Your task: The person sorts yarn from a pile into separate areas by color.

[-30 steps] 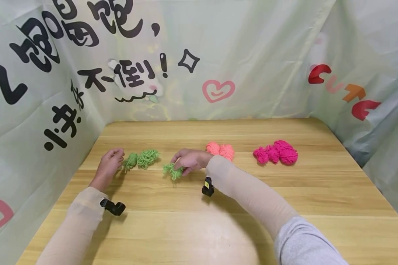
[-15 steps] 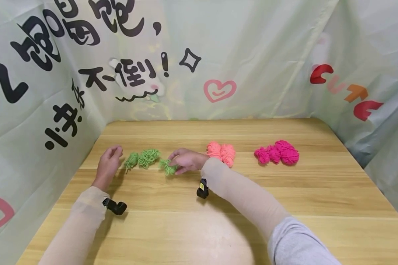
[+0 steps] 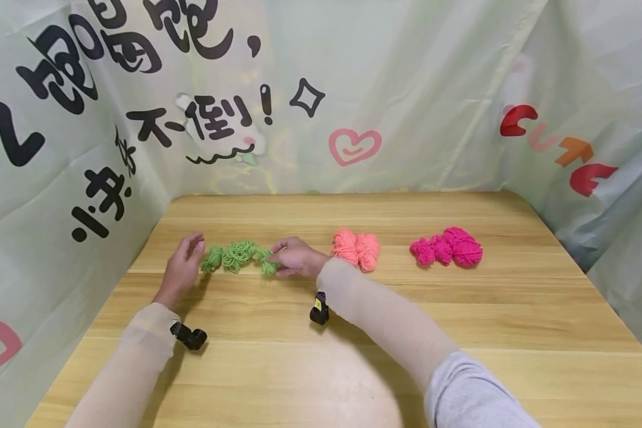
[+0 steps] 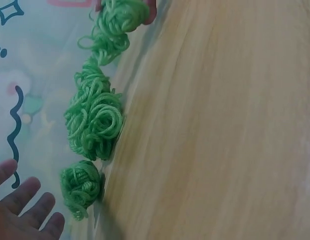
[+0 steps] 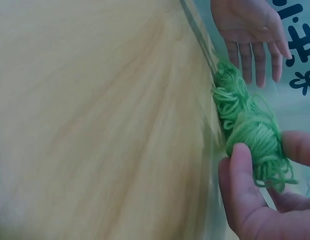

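My right hand pinches a small green yarn bundle between thumb and fingers, at the right end of a row of green yarn. Beside it lies a larger, loopy green yarn bundle; in the head view the two appear to touch. A small green yarn ball sits at the row's left end. Just left of that ball is my left hand, fingers extended and apart, holding nothing. The left wrist view shows its spread fingertips near the ball.
Two coral yarn balls lie together right of my right hand. Farther right is a row of magenta yarn balls. The wooden table meets printed curtains at its back and sides.
My right hand has carried its green yarn bundle left, up against the larger green bundle. The left hand's fingers have opened out, and it has shifted slightly right.
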Available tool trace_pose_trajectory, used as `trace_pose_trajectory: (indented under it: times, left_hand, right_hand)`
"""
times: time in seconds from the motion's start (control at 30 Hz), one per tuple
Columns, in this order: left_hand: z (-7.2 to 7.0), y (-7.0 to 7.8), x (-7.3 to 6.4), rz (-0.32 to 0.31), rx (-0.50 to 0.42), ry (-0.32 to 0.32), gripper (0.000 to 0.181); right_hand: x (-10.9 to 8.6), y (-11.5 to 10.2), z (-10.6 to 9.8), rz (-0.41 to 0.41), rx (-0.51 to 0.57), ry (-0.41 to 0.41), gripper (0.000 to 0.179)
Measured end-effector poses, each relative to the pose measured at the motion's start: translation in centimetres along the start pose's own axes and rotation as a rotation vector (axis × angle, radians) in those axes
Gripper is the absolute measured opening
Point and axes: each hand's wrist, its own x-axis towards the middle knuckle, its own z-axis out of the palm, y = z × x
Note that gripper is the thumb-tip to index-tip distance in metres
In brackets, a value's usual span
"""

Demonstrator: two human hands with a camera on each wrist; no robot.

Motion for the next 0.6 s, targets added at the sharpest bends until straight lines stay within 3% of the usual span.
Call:
trace_pose_trajectory:
  times: [0.17,0.4,0.6]
  left_hand:
    - [0.0,-0.4,0.0,0.023,-0.044,-0.053,0.062]
    - [0.1,-0.2,-0.3,0.064,-0.150,-0.069,0.056]
    - [0.2,-0.1,-0.3,0.052,-0.122,-0.061,0.056]
  right_hand:
    - [0.1,0.0,0.6,-0.016,-0.020,0.067,0.024]
    - [0.5,-0.1,0.8,-0.034,0.013,0.117,0.028]
    - [1.1,-0.4,0.8,-0.040,0.024,0.166,0.030]
